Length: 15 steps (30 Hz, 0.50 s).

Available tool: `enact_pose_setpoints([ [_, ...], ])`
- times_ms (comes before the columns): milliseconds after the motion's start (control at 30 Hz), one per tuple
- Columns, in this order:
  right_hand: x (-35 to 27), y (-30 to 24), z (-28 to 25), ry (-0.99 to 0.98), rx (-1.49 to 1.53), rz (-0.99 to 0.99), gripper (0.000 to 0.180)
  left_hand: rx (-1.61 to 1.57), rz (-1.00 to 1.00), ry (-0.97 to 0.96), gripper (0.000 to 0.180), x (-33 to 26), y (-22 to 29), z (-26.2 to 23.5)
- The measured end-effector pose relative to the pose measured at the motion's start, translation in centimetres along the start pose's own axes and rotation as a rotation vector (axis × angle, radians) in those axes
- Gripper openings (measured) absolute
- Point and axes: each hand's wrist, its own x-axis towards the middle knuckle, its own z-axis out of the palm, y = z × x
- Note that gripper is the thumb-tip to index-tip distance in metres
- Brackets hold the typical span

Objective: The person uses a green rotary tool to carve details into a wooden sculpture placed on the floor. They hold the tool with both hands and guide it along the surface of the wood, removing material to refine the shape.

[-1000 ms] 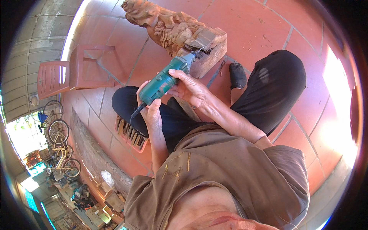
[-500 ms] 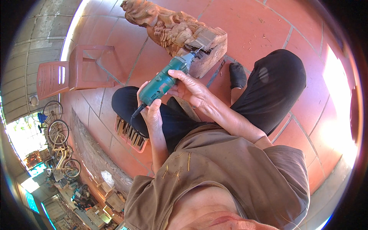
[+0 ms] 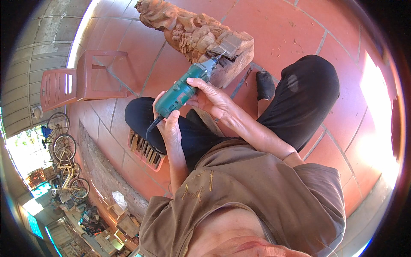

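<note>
A green die grinder (image 3: 176,96) with a grey nose and a thin bit is held between my two hands above my lap. My left hand (image 3: 168,124) wraps its rear end, where the dark cord comes out. Around the front part of the body curls my right hand (image 3: 209,97), thumb lying on top. The bit's tip points at a carved wooden sculpture (image 3: 201,37), close to the block-shaped base; whether it touches the wood I cannot tell. Figures and rounded shapes cover the carving, which lies on its side on the floor.
A tray (image 3: 145,150) of chisel-like tools sits beside my left knee. To the left stands a reddish-brown plastic chair (image 3: 92,77). Wood shavings (image 3: 295,42) are scattered on the red tile floor (image 3: 265,25). Bicycles (image 3: 65,150) and a cluttered workbench (image 3: 96,235) are farther left.
Both hands keep the same grip on the die grinder, which has barely shifted. My right knee has moved slightly to the left.
</note>
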Motion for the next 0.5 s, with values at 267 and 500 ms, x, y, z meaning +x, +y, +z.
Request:
enact_pose_setpoints([
  [267,0.24,-0.06,0.04,-0.011,-0.020,0.015,0.032,-0.008,0.001,0.009,0.071,0.10,-0.10,-0.08],
  [500,0.79,0.28,-0.58,-0.039,-0.043,0.021,0.038,-0.006,-0.009,0.007,0.071,0.11,-0.23,-0.55],
])
